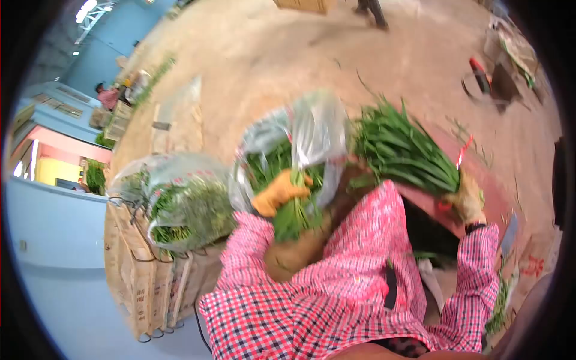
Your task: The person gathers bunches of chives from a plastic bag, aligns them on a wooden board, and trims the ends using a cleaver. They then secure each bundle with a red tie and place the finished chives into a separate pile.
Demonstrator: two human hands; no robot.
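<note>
My left hand, in an orange glove, is closed around the stems of a small bunch of leafy greens, whose leaves hang downward. Right behind it a clear plastic bag gapes, with more greens inside. On my right, a large bundle of long green leaves lies near my knee. My right hand, in a tan glove, is closed at the bundle's stem end; its fingers are partly blurred. Red strips show beside this hand.
Another clear bag of greens rests on wooden crates to the left. A cardboard box and a person's leg appear at the top. A red-handled object lies on the floor at right. Another person is far left.
</note>
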